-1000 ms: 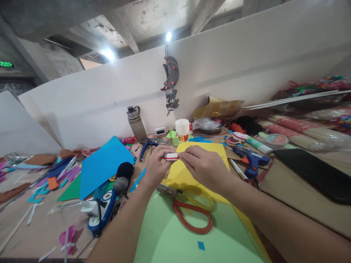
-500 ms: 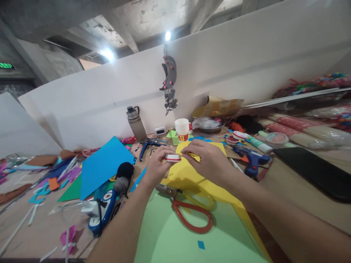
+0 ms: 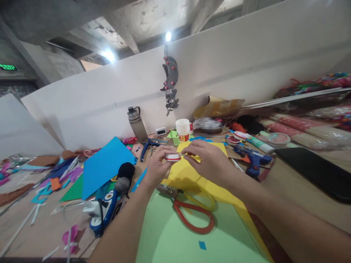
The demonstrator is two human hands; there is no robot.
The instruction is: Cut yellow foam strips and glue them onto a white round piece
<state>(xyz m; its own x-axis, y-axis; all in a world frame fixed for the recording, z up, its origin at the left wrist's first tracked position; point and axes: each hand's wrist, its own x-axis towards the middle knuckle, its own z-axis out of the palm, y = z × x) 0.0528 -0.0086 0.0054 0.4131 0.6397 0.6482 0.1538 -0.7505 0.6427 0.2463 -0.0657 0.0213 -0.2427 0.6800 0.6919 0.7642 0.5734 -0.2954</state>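
My left hand (image 3: 159, 162) holds a short, round white piece with a red stripe (image 3: 173, 157) that looks like a cut section of a paper cup. Just to its right, the thumb and fingers of my right hand (image 3: 201, 155) are pinched close to its edge. A tiny bit of something shows at those fingertips, too small to name. Both hands are over a yellow sheet (image 3: 197, 179). Below them, scissors with one orange-red and one yellow handle loop (image 3: 193, 217) lie on a light green sheet (image 3: 167, 241), near a small blue paper square (image 3: 202, 245).
Stacked paper cups (image 3: 182, 127) stand behind my hands, with a grey bottle (image 3: 138, 128) to their left. A blue glue gun (image 3: 255, 160) and a black flat case (image 3: 315, 173) lie at right. Left are a blue sheet (image 3: 105, 168), yarn balls (image 3: 122, 185) and paper scraps.
The view has shifted very slightly. My hands keep almost the same pose around the white piece.
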